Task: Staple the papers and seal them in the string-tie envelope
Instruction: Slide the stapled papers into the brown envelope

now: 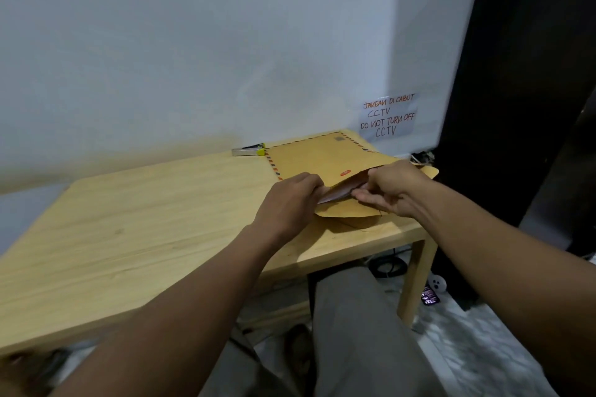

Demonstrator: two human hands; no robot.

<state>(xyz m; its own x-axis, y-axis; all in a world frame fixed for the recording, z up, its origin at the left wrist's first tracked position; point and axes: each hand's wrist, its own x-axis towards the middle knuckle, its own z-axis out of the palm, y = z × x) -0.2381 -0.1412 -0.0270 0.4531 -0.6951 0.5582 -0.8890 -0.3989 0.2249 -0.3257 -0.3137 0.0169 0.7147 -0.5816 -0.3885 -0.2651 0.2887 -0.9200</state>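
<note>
A brown string-tie envelope (322, 158) with a striped airmail border lies on the far right part of the wooden table (145, 222), its mouth toward me and its flap (348, 214) folded down flat on the table. My left hand (290, 200) grips the left edge of the mouth. My right hand (393, 190) holds the upper lip of the mouth with its fingers curled at the opening. Inside the gap a sliver of the papers (335, 195) shows. A silver stapler (248, 150) with a yellow-green end lies by the wall, just left of the envelope.
The table stands against a white wall. A handwritten paper sign (388, 118) is taped to the wall at the right corner. Cables (387, 266) and small objects lie on the floor under the table's right leg (416, 280). A dark door stands at the right.
</note>
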